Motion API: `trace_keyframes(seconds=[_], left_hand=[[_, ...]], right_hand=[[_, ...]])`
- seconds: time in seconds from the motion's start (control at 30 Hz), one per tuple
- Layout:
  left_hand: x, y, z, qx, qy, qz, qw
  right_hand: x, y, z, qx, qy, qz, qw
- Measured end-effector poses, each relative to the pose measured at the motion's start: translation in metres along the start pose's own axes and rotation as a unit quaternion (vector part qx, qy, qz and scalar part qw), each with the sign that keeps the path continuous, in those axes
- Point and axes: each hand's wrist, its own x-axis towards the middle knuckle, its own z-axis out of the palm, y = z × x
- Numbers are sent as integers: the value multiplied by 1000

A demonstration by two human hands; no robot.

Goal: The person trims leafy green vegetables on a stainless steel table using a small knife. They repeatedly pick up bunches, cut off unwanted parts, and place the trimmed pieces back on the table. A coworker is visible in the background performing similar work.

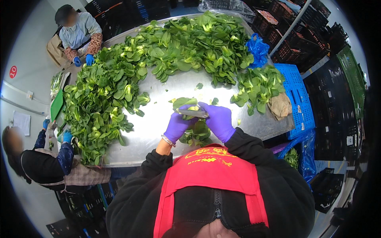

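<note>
Both my hands wear purple gloves and meet over the near part of a metal table (184, 84). My left hand (180, 123) grips a head of bok choy (186, 102), its green leaves pointing away from me. In my right hand (218, 120) is a knife (193, 113), its blade lying across the base of that head. More bok choy (198, 134) lies just below my hands, near my red apron. Leaf scraps, among them a loose leaf (199, 86), are scattered beyond my hands.
A large bok choy heap (178, 44) curves along the far and left sides; a smaller pile (260, 84) lies right, beside a crumpled brown cloth (279, 106). Blue plastic crates (294, 98) adjoin the right edge. Two co-workers (79, 35) (44, 166) stand at the left side.
</note>
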Motion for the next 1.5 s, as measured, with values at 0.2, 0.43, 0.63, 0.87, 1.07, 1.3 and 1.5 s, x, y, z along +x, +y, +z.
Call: trace_keyframes(seconds=[0.2, 0.43, 0.63, 0.87, 1.07, 1.3, 1.5], left_hand=[[2, -9, -8, 49, 58, 36, 996], [9, -12, 5, 179, 61, 26, 982], [7, -13, -7, -54, -49, -49, 996], [4, -13, -4, 78, 17, 13, 997], [8, -6, -26, 111, -84, -43, 989], [-3, -3, -66, -101, -123, -94, 983], [-16, 14, -139, -97, -1, -80, 992]], right_hand=[[13, 50, 1, 43, -114, 253, 960], [23, 6, 0, 292, -111, 179, 933], [21, 6, -2, 304, -140, 198, 921], [15, 1, 1, 204, -138, 134, 960], [16, 4, 0, 203, -204, 110, 951], [11, 31, 10, 207, -171, 63, 961], [3, 82, 18, 22, -84, 25, 996]])
